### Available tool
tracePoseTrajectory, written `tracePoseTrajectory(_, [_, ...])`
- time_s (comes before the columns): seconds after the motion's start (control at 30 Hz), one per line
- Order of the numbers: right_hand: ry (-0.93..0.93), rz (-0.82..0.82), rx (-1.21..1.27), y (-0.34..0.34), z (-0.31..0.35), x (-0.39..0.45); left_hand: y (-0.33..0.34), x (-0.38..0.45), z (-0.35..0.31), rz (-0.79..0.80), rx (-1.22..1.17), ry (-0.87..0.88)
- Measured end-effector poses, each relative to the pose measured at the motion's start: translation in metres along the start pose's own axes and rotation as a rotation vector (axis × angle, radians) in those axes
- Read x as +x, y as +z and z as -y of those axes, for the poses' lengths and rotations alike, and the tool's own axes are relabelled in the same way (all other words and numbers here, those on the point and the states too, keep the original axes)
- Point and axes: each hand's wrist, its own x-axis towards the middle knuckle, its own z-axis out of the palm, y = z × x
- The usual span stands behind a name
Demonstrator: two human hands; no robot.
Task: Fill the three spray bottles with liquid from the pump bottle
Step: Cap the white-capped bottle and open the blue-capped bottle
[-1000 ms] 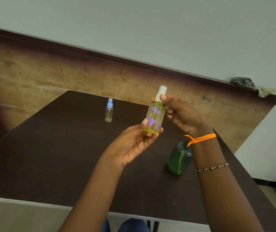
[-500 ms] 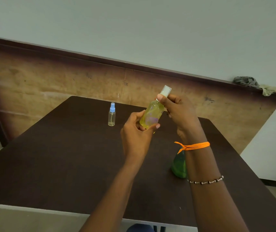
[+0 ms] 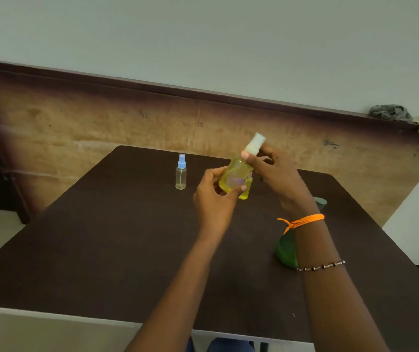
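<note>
Gripping the tilted yellow spray bottle (image 3: 236, 175) above the dark brown table (image 3: 101, 250), the left hand (image 3: 214, 196) curls round its base; the right hand (image 3: 274, 171) pinches its white cap (image 3: 254, 143). A blue-capped spray bottle (image 3: 181, 175) stands left of both hands; behind, a worn wooden panel (image 3: 76, 133) under a pale wall (image 3: 203, 41).

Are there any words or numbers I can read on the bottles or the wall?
None can be read.
Yellow spray bottle: a purple patch, too blurred to read.
Small blue-capped bottle: no writing shows.
Wooden wall panel: a small dark mark, too small to read.
</note>
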Motion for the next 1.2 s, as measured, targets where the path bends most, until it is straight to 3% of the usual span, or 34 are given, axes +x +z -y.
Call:
tracePoseTrajectory(0.07, [0.043,0.118,0.046,0.004,-0.01,0.002,-0.003,0.007,0.01,0.017,0.024,-0.024])
tracePoseTrajectory(0.37, [0.032,0.344,0.001,0.033,-0.056,0.039,-0.023,0.055,0.047,0.083,0.162,-0.092])
tracePoseTrajectory(0.53, [0.058,0.178,-0.153,0.061,-0.106,0.072,-0.035,0.091,0.07,0.164,0.291,-0.152])
tracePoseTrajectory(0.7, [0.15,-0.045,-0.373,0.093,-0.153,0.09,-0.05,0.118,0.096,-0.017,0.417,-0.176])
tracePoseTrajectory(0.9, [0.25,-0.075,-0.402,0.108,-0.174,0.1,-0.061,0.136,0.117,-0.126,0.462,-0.247])
tracePoseTrajectory(1.2, [0.267,-0.082,-0.394,0.111,-0.172,0.095,-0.056,0.149,0.139,-0.024,0.447,-0.321])
